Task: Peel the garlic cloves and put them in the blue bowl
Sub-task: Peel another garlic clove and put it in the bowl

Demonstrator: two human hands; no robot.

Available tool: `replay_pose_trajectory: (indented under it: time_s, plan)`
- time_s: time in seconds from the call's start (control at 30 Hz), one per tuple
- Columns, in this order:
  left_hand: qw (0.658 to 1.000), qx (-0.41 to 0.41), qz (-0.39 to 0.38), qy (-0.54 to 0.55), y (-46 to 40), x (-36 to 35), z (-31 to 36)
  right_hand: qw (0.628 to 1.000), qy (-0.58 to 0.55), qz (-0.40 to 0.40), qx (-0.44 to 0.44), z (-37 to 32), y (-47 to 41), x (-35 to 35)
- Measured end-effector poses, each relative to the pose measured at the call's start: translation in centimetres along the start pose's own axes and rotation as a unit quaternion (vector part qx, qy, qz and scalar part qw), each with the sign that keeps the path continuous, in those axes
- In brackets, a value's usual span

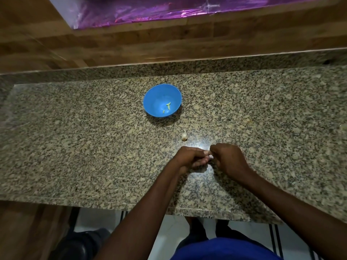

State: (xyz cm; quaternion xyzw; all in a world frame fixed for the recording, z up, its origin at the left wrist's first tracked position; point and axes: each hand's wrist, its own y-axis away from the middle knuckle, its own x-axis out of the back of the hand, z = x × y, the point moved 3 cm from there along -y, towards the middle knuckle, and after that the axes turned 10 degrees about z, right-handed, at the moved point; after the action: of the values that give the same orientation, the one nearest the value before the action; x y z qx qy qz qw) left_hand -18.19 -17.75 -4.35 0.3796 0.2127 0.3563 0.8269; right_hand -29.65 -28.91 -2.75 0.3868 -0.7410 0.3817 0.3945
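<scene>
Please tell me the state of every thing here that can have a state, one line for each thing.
blue bowl: upright on the counter, holding a few peeled cloves.
peeled cloves: lying inside the bowl.
loose clove: unpeeled, lying on the counter, untouched.
clove being peeled: pinched between both hands, mostly hidden.
left hand: curled, holding the clove.
right hand: curled, pinching the clove.

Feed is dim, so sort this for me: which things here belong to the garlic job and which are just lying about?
Job:
blue bowl with peeled cloves
unpeeled clove on the counter
clove pinched between left hand and right hand

Lying about:
purple foil sheet
wooden ledge
</scene>
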Motion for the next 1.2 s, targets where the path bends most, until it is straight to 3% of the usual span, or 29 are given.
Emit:
replay_pose_trajectory:
  time_s: [0.1, 0.17, 0.2, 0.27, 0.3, 0.33, 0.37, 0.43, 0.47, 0.6, 0.73, 0.93, 1.1, 1.2]
  plan:
    - [0.999, 0.014, -0.007, 0.046, 0.3, -0.2, -0.3, 0.998, -0.042, 0.033, -0.026, 0.0, 0.5, 0.3]
    - [0.998, -0.027, -0.004, 0.06, 0.5, -0.5, -0.7, 0.967, -0.174, 0.023, -0.186, 0.1, 0.2, 0.0]
    - [0.997, -0.058, 0.007, 0.059, 0.6, -0.5, -0.8, 0.906, -0.288, -0.013, -0.311, 0.1, -0.1, -0.3]
    - [0.991, -0.128, 0.02, 0.033, 0.6, -0.3, -0.9, 0.697, -0.488, -0.094, -0.517, -0.4, -0.4, -0.6]
    - [0.987, -0.162, 0.022, 0.014, 0.6, -0.3, -0.8, 0.604, -0.549, -0.123, -0.565, -0.6, -0.4, -0.5]
    - [0.981, -0.191, 0.03, -0.005, 0.6, -0.2, -0.7, 0.541, -0.589, -0.14, -0.584, -0.6, -0.5, -0.2]
    - [0.976, -0.214, 0.042, -0.021, 0.6, -0.1, -0.5, 0.498, -0.616, -0.15, -0.592, -0.5, -0.6, 0.0]
    - [0.965, -0.247, 0.068, -0.055, 0.7, 0.1, 0.0, 0.464, -0.637, -0.159, -0.594, -0.3, -0.7, 0.3]
    - [0.959, -0.263, 0.077, -0.076, 0.6, 0.2, 0.2, 0.481, -0.628, -0.162, -0.59, -0.2, -0.8, 0.3]
    - [0.941, -0.281, 0.105, -0.157, 0.2, 0.5, 0.2, 0.663, -0.509, -0.142, -0.531, 0.9, -0.8, 0.2]
    - [0.91, -0.295, 0.158, -0.244, -0.2, 0.6, 0.3, 0.765, -0.45, -0.14, -0.44, 1.5, -0.4, 0.3]
    - [0.875, -0.305, 0.149, -0.345, -1.2, 0.8, 0.1, 0.826, -0.388, -0.149, -0.381, 1.8, 0.2, -0.2]
    - [0.84, -0.317, 0.179, -0.402, -1.4, 0.9, 0.0, 0.84, -0.357, -0.139, -0.385, 1.8, 0.2, 0.0]
    - [0.838, -0.316, 0.203, -0.395, -1.2, 0.9, -0.1, 0.856, -0.332, -0.135, -0.374, 1.6, -0.1, 0.3]
